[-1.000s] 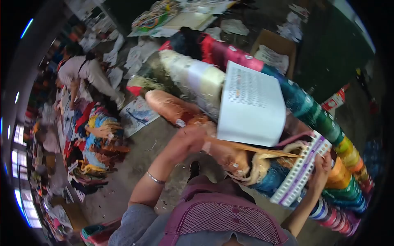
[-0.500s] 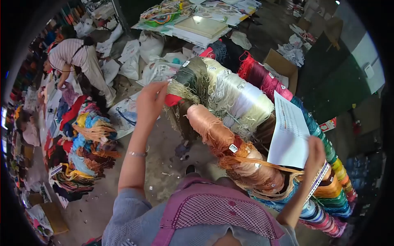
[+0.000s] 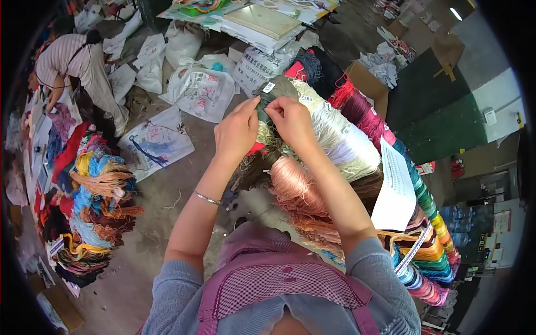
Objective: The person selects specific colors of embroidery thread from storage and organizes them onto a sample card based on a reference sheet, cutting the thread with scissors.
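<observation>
My left hand (image 3: 237,129) and my right hand (image 3: 291,121) are close together at the dark green-grey yarn (image 3: 286,86), near the far end of the yarn rows. Fingers of both hands are pinched; what they hold is too small to make out. A small white label (image 3: 268,87) sits on the yarn just beyond my fingertips. Cream yarn (image 3: 335,120) lies to the right of my right hand, and peach yarn (image 3: 294,181) hangs below its wrist. A printed white sheet (image 3: 394,187) rests upright-tilted among the rows.
At the left, another person (image 3: 84,64) bends over a heap of colourful yarn (image 3: 103,184). White sacks (image 3: 201,92) lie on the floor ahead. A table with a flat box (image 3: 262,22) stands at the top, and a cardboard box (image 3: 365,84) is behind the rows.
My right hand has moved from beside the white sheet up and left to the dark yarn. My left hand has shifted slightly right, and the view has turned.
</observation>
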`<state>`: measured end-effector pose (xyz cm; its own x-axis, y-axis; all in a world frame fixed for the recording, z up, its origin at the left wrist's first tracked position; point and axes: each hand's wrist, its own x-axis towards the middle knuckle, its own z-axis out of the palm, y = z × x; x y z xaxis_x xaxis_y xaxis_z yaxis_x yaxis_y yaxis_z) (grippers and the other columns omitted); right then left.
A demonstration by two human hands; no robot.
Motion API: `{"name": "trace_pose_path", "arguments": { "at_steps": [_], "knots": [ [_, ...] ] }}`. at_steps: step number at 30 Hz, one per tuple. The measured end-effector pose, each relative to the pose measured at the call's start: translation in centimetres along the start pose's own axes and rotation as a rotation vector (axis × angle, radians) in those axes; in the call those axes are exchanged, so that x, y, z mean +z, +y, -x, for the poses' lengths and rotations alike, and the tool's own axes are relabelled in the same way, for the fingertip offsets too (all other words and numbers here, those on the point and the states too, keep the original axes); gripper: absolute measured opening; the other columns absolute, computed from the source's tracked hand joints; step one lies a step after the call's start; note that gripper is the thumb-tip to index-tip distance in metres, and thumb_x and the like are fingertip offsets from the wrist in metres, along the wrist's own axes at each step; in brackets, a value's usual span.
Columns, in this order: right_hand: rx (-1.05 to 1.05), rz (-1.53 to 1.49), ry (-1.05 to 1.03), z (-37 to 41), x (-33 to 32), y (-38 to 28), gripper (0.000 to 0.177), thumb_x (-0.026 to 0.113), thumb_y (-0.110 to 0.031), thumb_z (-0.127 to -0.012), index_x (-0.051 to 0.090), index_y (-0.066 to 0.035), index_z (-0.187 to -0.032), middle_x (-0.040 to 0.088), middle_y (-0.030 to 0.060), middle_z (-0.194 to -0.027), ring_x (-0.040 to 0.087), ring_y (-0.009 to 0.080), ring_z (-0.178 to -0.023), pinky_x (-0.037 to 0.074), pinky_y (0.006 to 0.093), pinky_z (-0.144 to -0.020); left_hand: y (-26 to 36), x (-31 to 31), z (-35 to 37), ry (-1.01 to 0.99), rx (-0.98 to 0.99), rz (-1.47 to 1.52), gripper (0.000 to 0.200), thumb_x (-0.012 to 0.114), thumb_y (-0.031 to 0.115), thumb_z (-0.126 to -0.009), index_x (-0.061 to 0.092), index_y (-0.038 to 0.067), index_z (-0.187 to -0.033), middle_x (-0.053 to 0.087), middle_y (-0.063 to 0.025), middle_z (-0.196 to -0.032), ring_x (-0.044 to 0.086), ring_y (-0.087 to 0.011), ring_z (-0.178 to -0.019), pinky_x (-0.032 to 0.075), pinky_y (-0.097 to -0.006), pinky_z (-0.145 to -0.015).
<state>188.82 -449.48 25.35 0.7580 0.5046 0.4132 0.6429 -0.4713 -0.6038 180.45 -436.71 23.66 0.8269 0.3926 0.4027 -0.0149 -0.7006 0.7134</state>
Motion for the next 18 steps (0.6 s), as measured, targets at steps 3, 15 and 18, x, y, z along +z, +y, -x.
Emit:
{"name": "trace_pose_path", "arguments": {
  "at_steps": [3, 15, 18],
  "knots": [
    [-0.093, 0.094, -0.011, 0.0, 0.0, 0.5, 0.011, 0.068, -0.006, -0.078, 0.062, 0.001, -0.083, 0.063, 0.0188, -0.082, 0.062, 0.0359, -0.078, 0.05, 0.0407, -0.07, 0.1, -0.1, -0.1, 0.006, 0.006, -0.007, 0.028, 0.051, 0.016, -0.091, 0.062, 0.014, -0.118, 0.065, -0.0056, -0.117, 0.066, -0.0312, -0.092, 0.053, -0.0425, -0.076],
    [0.332, -0.605, -0.294, 1.4, -1.7, 2.5, 0.015, 0.059, -0.016, -0.094, 0.058, -0.002, -0.09, 0.06, -0.001, -0.072, 0.05, 0.006, -0.063, 0.041, 0.0235, -0.058, 0.3, -0.2, -0.2, 0.003, -0.002, -0.02, 0.028, 0.052, 0.016, -0.091, 0.063, 0.014, -0.116, 0.066, -0.0073, -0.113, 0.066, -0.0317, -0.088, 0.053, -0.0425, -0.074],
    [0.227, -0.35, -0.265, 1.7, -2.8, 2.4, 0.018, 0.066, -0.018, -0.089, 0.062, -0.002, -0.085, 0.057, 0.0026, -0.065, 0.048, 0.0081, -0.057, 0.041, 0.0269, -0.054, -0.1, -0.1, -0.4, -0.029, -0.036, -0.019, 0.029, 0.053, 0.016, -0.09, 0.064, 0.015, -0.117, 0.067, -0.011, -0.107, 0.065, -0.0333, -0.086, 0.052, -0.043, -0.074]
  ]
}}
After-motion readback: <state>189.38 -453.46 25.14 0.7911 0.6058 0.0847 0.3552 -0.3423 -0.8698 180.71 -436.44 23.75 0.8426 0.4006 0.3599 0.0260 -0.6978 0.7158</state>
